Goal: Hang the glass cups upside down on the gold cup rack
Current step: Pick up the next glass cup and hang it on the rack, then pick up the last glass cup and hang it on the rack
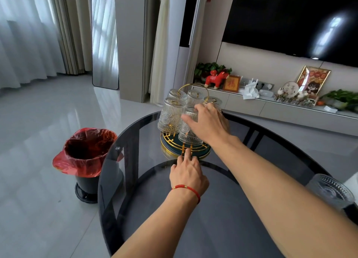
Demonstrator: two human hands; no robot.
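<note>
Bright window daylight, floor glare, fisheye edges

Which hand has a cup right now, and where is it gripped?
The right hand grips the front cup by its side wall. The left hand holds nothing; a fingertip touches the rack base.

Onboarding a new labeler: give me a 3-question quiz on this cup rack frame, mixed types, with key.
1. True or false: the right hand is on the upside-down front glass cup on the gold cup rack.
2. What is the left hand touching?
A. the front edge of the rack's base
B. the red-lined trash bin
C. a glass cup
3. Fill in: one more glass cup stands off the rack at the ___ edge of the round glass table.

Key: 1 true; 2 A; 3 right
</note>
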